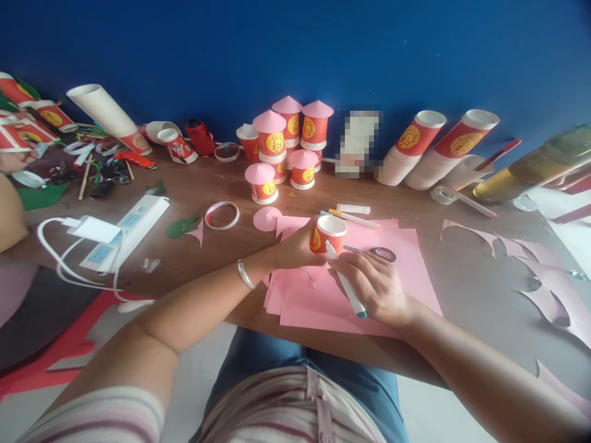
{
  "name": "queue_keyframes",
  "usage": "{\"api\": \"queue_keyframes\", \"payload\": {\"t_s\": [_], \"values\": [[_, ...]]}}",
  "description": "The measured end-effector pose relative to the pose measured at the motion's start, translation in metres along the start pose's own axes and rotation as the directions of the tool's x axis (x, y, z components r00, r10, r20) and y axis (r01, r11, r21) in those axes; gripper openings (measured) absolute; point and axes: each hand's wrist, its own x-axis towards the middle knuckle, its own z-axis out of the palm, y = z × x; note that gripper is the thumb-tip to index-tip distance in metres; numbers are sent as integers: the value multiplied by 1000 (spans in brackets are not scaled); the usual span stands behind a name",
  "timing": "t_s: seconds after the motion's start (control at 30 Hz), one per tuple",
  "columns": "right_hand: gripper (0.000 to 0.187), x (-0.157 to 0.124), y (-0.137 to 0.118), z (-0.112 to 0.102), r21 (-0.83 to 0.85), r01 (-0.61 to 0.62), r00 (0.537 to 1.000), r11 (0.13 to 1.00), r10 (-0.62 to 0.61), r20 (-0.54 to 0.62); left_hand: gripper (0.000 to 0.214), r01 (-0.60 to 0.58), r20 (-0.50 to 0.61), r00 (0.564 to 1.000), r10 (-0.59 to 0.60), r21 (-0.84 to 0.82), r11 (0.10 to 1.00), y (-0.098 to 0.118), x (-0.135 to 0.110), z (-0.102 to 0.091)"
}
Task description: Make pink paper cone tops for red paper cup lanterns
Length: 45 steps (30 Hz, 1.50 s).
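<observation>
My left hand (310, 245) is wrapped round a small red-and-white paper cup (331, 225) with gold print, its open rim facing up. In my right hand (376, 280) is a white marker (348, 286) with a green end. The marker's upper tip is right by the cup's near side; whether it touches is hard to tell. Dark-handled scissors (383, 253) show just behind my right fingers, and I cannot tell whether they lie free or are held too. Beneath both hands lies a stack of pink paper sheets (406, 289).
Several red cups with pink cone tops (271, 138) stand by the wall. Stacked cups (410, 147) lean at right. An orange marker (355, 219), a glue stick (353, 209), a paper ring (221, 216), a power strip (132, 231) and pink scraps (549, 289) lie around. Another person's arm (9, 212) is at left.
</observation>
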Motion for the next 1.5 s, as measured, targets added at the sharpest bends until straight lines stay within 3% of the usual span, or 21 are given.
{"api": "queue_keyframes", "payload": {"t_s": [0.17, 0.37, 0.6, 0.77, 1.07, 1.5], "values": [[37, 0, 0, -1, 33, -11, 1000, 999, 11, 18, 51, -12, -3, 1000, 12, 10, 1000, -5, -1, -2], [30, -2, -2, 1, 103, -17, 999, 995, 12, 49, 48, 33, -25, 999, -31, 62, 998, 5, -3, -1], [26, -3, -4, 0, 156, -50, 996, 986, 37, 82, 46, -41, -27, 999, 43, 77, 996, 5, -3, 0], [23, -4, -4, 0, 158, -45, 997, 986, 35, 66, 49, -25, -28, 999, 27, 92, 995, 2, -4, -2], [21, -3, 1, -5, 124, -89, 996, 988, 87, 22, 37, 43, 98, 995, -27, -171, 984, 4, -2, -8], [24, -8, 6, -3, 145, -124, 992, 982, 121, 32, 33, 136, 150, 984, -93, -316, 939, 10, -2, -11]]}}
